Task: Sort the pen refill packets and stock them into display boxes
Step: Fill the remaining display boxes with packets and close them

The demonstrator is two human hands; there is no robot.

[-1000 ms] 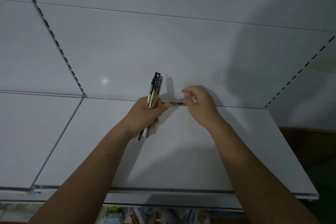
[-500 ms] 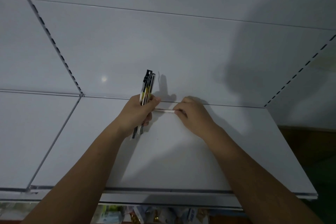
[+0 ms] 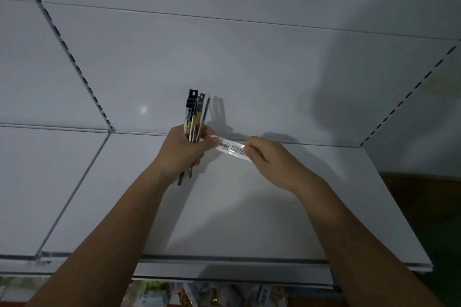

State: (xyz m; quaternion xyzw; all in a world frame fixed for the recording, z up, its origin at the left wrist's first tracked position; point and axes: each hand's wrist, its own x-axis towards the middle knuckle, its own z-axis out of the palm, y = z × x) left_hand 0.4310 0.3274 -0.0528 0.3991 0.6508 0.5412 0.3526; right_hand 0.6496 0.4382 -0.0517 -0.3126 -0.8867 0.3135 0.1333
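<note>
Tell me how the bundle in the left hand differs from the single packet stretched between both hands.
The bundle stands nearly upright, gripped by the left hand; the single packet lies nearly level, pinched by the right hand. The bundle is several packets in black and yellow; the single packet shows a white barcode face. Both are long and slim.

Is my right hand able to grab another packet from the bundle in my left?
Probably not yet: the right hand pinches the barcoded packet, though the bundle in the left hand is close.
</note>
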